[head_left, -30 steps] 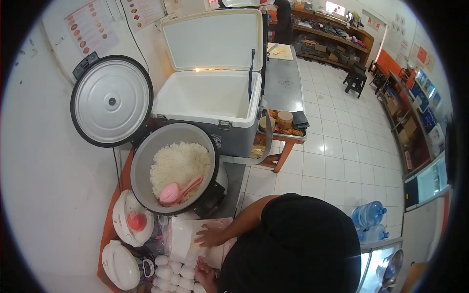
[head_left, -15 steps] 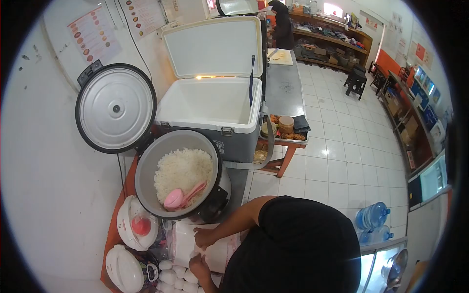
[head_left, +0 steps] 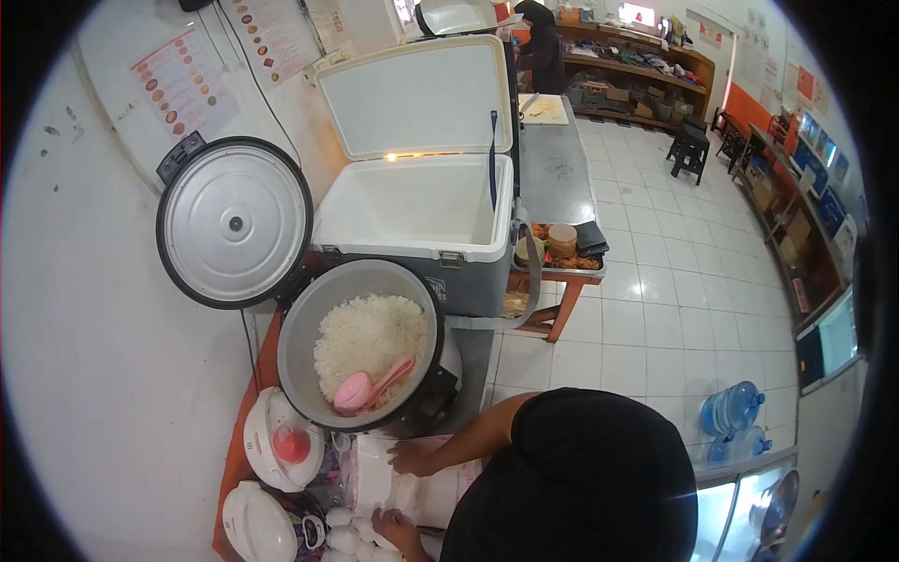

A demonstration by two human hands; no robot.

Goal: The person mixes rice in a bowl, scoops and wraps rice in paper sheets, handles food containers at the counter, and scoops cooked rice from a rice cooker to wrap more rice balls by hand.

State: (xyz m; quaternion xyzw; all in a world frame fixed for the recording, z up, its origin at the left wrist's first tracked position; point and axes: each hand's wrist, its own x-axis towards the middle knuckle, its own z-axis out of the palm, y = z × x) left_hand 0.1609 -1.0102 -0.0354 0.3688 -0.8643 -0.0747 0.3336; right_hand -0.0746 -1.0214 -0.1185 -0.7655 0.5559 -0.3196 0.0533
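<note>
My right hand [head_left: 410, 459] lies on a white paper sheet [head_left: 375, 471] atop a stack of pinkish wrapping papers [head_left: 456, 478], its fingers slightly apart. Nearer the bottom edge, my left hand [head_left: 396, 529] has its fingers bent at the sheet's lower edge, beside several white wrapped bundles [head_left: 344, 539]. Just above the papers stands an open rice cooker [head_left: 302, 347] holding white rice [head_left: 367, 332]. A pink ladle [head_left: 353, 391] and a pink paddle [head_left: 398, 370] rest on the rice.
An open cooler [head_left: 478, 300] stands behind the cooker, whose round lid [head_left: 234, 225] is raised at left. Two white lidded pots [head_left: 257, 526] sit at lower left. Beyond are a food tray [head_left: 562, 265], a metal table [head_left: 554, 173], and another person in dark clothes [head_left: 543, 51].
The view has shifted, moving the scene right and down. My right hand stays over the papers; my left hand has drawn away from it to the sheet's lower edge since half a second ago.
</note>
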